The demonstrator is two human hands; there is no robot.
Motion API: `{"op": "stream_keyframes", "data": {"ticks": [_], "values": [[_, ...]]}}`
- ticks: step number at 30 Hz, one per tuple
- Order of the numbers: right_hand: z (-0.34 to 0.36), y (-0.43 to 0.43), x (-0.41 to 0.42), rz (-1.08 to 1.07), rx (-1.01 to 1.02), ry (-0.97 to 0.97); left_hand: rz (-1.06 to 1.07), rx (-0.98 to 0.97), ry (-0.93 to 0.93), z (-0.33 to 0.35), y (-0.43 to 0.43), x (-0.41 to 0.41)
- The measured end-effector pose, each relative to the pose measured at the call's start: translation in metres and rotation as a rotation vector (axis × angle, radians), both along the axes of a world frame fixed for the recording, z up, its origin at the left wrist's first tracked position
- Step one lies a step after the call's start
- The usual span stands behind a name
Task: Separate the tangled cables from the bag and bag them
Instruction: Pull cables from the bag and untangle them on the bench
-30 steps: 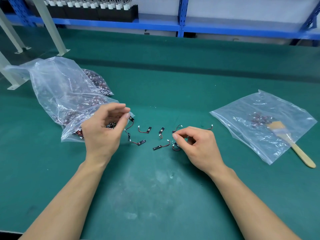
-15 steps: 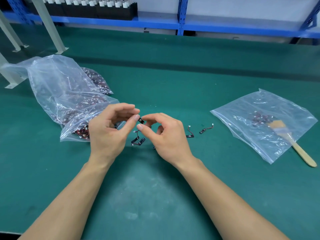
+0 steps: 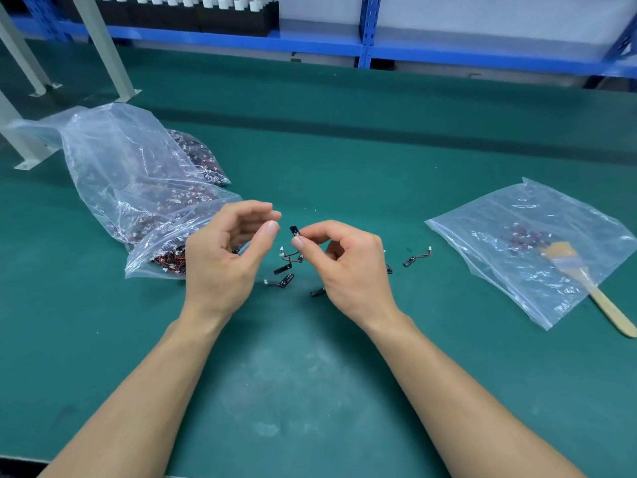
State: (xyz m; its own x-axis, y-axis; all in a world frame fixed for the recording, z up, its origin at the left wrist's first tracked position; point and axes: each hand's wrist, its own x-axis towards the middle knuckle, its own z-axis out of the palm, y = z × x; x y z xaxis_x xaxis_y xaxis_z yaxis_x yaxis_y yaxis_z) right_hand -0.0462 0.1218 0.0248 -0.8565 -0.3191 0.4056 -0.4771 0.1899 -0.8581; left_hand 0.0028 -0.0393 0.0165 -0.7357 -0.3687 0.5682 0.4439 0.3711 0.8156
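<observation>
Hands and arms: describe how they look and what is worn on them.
The left forearm and right forearm are bare to the frame's edge, with no sleeves in view. The left hand and right hand wear no gloves, rings, watch or wristband. The thumbnails look short and plain.

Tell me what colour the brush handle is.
The brush handle is pale tan, like bare wood. The head view, the only one, shows it clearly.

A single wide-angle camera is riding on the person's head, looking forward and down across the green surface point(image 3: 310, 391). It is sitting close: the left hand point(image 3: 227, 257) and the right hand point(image 3: 348, 263), pinching a cable point(image 3: 294, 232), are filling mid-frame, with both forearms entering from below. A blue shelf point(image 3: 310, 39) is running along the top edge.
</observation>
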Motion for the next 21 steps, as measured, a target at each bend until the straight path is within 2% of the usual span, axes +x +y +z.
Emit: {"op": "stream_keyframes", "data": {"ticks": [9,17,21], "values": [[0.015,0.014,-0.003,-0.035,-0.113,-0.015,-0.023,-0.458,-0.130,-0.002,-0.001,0.003],[0.018,0.028,-0.001,-0.045,-0.169,-0.092,0.006,-0.466,-0.099,-0.006,0.007,-0.002],[0.021,0.045,-0.006,-0.053,-0.262,-0.187,0.071,-0.456,-0.111,-0.009,0.006,-0.005]]}}
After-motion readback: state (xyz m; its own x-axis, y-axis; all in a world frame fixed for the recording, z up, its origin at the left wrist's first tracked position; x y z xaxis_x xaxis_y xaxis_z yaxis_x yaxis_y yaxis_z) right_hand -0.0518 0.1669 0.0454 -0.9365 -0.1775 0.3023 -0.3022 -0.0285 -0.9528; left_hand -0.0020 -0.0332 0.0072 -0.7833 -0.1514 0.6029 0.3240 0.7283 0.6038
